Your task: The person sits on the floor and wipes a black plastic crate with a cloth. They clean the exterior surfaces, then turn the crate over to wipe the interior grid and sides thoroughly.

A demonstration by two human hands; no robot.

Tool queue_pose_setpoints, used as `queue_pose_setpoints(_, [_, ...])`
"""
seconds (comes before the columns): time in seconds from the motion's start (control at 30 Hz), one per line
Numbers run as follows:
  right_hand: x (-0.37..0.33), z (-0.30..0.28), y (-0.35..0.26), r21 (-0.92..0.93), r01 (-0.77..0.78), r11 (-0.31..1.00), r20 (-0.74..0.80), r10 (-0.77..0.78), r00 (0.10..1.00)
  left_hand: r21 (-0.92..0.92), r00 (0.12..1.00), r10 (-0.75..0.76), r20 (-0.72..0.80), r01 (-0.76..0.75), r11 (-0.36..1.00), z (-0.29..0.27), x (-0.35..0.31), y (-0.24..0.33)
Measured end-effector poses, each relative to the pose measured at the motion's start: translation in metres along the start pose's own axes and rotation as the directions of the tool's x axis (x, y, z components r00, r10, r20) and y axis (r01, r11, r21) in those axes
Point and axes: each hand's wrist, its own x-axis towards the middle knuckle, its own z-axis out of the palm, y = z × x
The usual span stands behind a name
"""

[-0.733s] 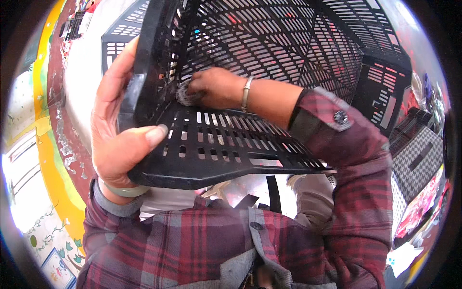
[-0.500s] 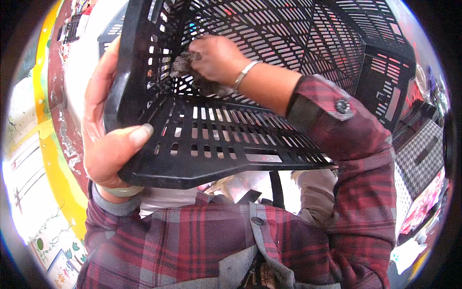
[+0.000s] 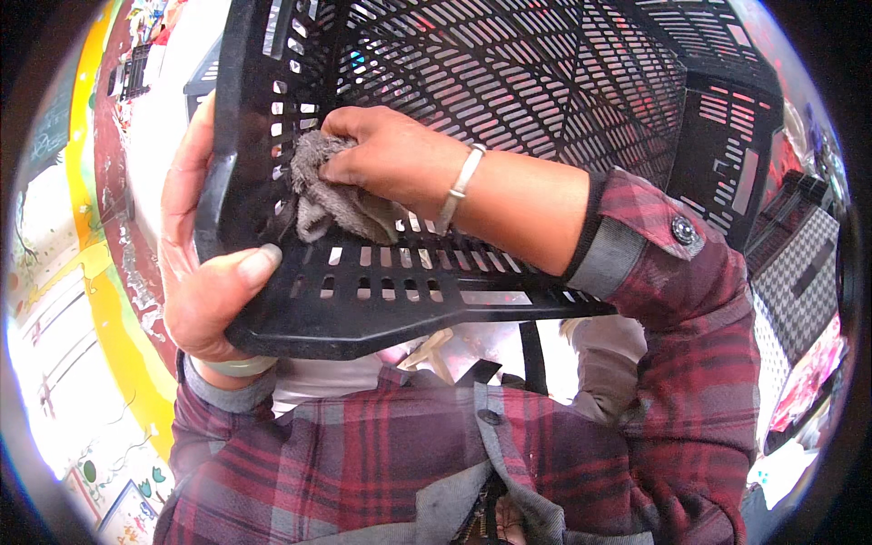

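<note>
A large black plastic crate [image 3: 363, 322] with slotted walls is tipped so that its inside faces me. My left hand [image 3: 213, 295] grips its near left corner, the thumb over the rim and the fingers along the outer side. Inside the crate, my right hand [image 3: 377, 154] is closed on a grey cloth [image 3: 341, 204]. The cloth is bunched up, and it lies against the slotted walls close to the left inner corner. Part of its lower end hangs over the slots of the near wall.
A houndstooth-patterned box [image 3: 799, 272] stands at the right, with pink patterned material [image 3: 804, 386] below it. On the left is a painted wall with a yellow band [image 3: 127, 341]. Small items lie at the far upper left. A pale wooden piece [image 3: 431, 352] shows below the crate.
My right hand has come nearer to me with the cloth, out of the deeper corner and up along the crate's side. My left hand keeps its hold on the corner.
</note>
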Motion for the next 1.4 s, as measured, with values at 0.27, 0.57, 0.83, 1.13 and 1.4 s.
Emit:
queue_pose_setpoints(0.27, [0.048,0.004,0.038,-0.616,-0.119,0.779,-0.266,-0.064,0.962,-0.159,0.995,-0.051,0.085,0.064,0.985,-0.004,0.000,0.003])
queue_pose_setpoints(0.57, [0.002,0.009,0.009,-0.293,0.016,0.956,0.125,0.022,0.992,-0.130,0.996,-0.046,0.075,0.055,0.990,-0.011,-0.001,0.002])
queue_pose_setpoints(0.83, [-0.051,-0.001,-0.052,0.102,-0.042,0.994,0.479,-0.012,0.878,0.011,0.999,-0.042,0.016,0.042,0.999,-0.005,-0.002,0.004])
queue_pose_setpoints(1.13, [-0.013,-0.016,0.042,-0.576,0.030,0.817,0.189,0.098,0.977,0.033,1.000,-0.029,-0.006,0.029,0.999,0.002,-0.002,0.003])
queue_pose_setpoints(1.4, [-0.040,0.008,-0.029,0.272,-0.067,0.960,0.509,-0.085,0.856,0.029,0.998,-0.016,-0.054,0.017,0.999,-0.002,-0.003,0.004])
